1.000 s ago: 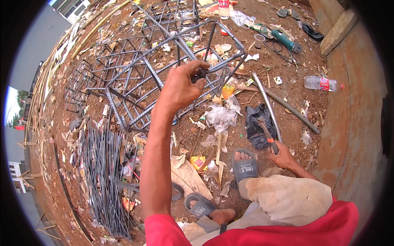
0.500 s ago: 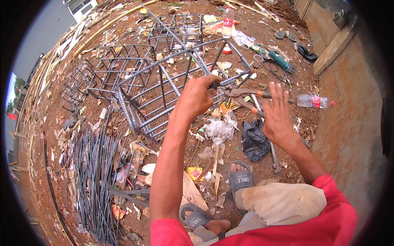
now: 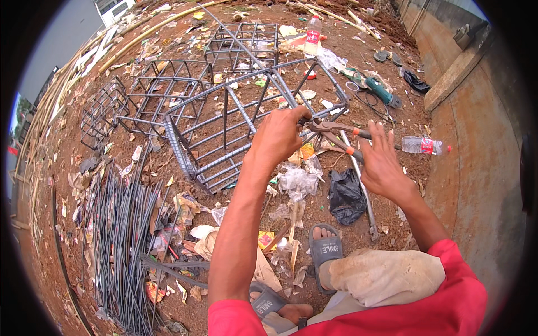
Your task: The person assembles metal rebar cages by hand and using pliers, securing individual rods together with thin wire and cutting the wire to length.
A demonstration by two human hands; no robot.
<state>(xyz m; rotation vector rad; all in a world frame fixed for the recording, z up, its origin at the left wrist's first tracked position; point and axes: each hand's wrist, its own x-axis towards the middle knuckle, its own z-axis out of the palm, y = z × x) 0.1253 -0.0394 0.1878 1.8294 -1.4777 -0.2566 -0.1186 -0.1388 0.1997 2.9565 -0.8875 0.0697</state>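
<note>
My left hand (image 3: 278,133) is closed at the right part of a ribbed rebar cage (image 3: 224,147), its fingertips beside the crossing bars. What it pinches is hidden behind the fingers. Pincers (image 3: 332,130) with orange and dark handle grips point their jaws at that same spot, close to my left fingertips. My right hand (image 3: 384,159) holds the handle ends, the fingers fairly straight over them. A thin loop, seemingly wire, hangs just below the jaws.
More rebar cages (image 3: 168,92) stand behind and left. Loose rods (image 3: 126,246) lie at lower left. A black plastic bag (image 3: 346,197), a metal bar (image 3: 367,199), a green angle grinder (image 3: 383,91) and bottles (image 3: 420,145) lie around. A wall (image 3: 471,157) bounds the right.
The near cage and my left hand have shifted slightly right and toward me. My right hand with the pincers has moved only a little; the jaws remain by the left fingertips.
</note>
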